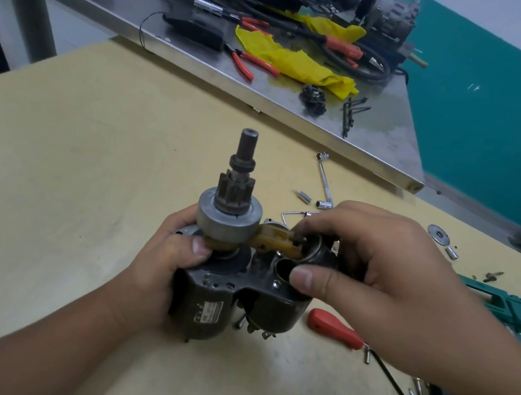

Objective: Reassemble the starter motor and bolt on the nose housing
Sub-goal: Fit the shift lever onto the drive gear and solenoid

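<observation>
Left hand (157, 262) grips the motor body (201, 305) upright at frame center, steadying it while right hand (375, 269) pinches the yellow lever (274, 240) into place.

Starter motor (220, 301) black w/ yellow-brown fork (276, 238); table (83, 166) tan; rag (303, 65) yellow; screwdriver (335, 329) handle red.

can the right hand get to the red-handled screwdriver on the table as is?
Probably yes, once freed. The red-handled screwdriver lies uncovered on the tan table just below the right hand. But that hand now pinches the yellow plastic lever on the dark starter motor.
</observation>
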